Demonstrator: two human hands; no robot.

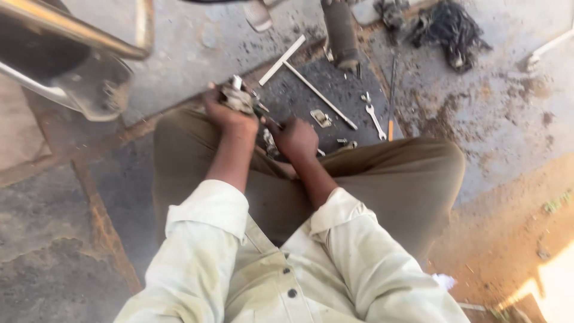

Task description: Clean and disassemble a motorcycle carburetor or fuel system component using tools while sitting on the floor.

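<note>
The shirt (335, 263) is pale cream with dark buttons, the trousers (388, 179) olive-brown. The mat (335, 90) is black and speckled with grit. The spanner (373, 116) and long rod (320, 96) are silvery grey. The rag (445, 30) is black. The floor (496, 101) is grey, stained rusty brown.

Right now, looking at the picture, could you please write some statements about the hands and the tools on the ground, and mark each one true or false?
1. The left hand grips a small grey metal part. True.
2. The right hand rests flat on the ground, away from the left. False: it is closed on something thin, close beside the left hand.
3. A small spanner lies on the dark mat. True.
4. The black rag covers the spanner. False: it lies apart, further away.
</note>
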